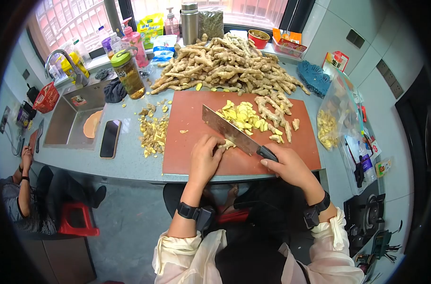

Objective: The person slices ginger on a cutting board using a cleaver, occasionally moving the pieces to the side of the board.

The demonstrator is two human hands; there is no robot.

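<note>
My right hand (284, 163) is wrapped round the black handle of a cleaver (232, 131), whose wide blade points up and to the left over a reddish-brown cutting board (187, 102). Just left of the blade, my left hand (207, 154) has its fingers bent and pressed on a small piece of ginger (228, 144). Behind the blade lies a heap of yellow ginger slices (244, 116). Whole ginger roots (272, 110) rest on the board's right side. A large pile of ginger (229, 64) covers the counter behind the board.
Small ginger scraps (152, 132) lie left of the board, near a phone (111, 138), a green-lidded bottle (129, 78) and a sink (66, 125). A plastic bag (336, 113) stands at right. Another person (24, 194) sits at far left by a red stool (78, 220).
</note>
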